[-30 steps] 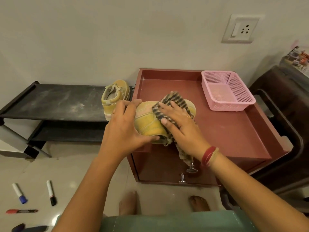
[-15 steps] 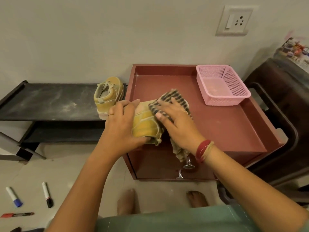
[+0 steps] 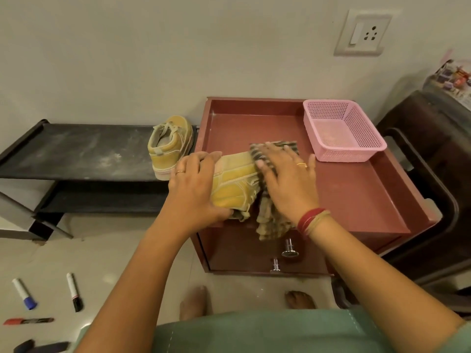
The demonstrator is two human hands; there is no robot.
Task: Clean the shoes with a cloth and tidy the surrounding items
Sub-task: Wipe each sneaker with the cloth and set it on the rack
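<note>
Gripping yellow shoe (image 3: pixel 234 184) at its left end with curled left hand (image 3: pixel 196 189), on red cabinet (image 3: pixel 356 200)'s front left corner; pressing striped cloth (image 3: pixel 270 221) onto its other end with flat, straight-fingered right hand (image 3: pixel 288 184)

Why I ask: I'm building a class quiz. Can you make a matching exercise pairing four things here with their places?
Things: 1 pink basket; 2 loose shoe; 3 striped cloth; 4 blue-capped marker.
Places: A on the floor; B under the right hand, on the held shoe; C on the black shelf; D on the red cabinet, back right.
Pairs: 1-D, 2-C, 3-B, 4-A.
</note>
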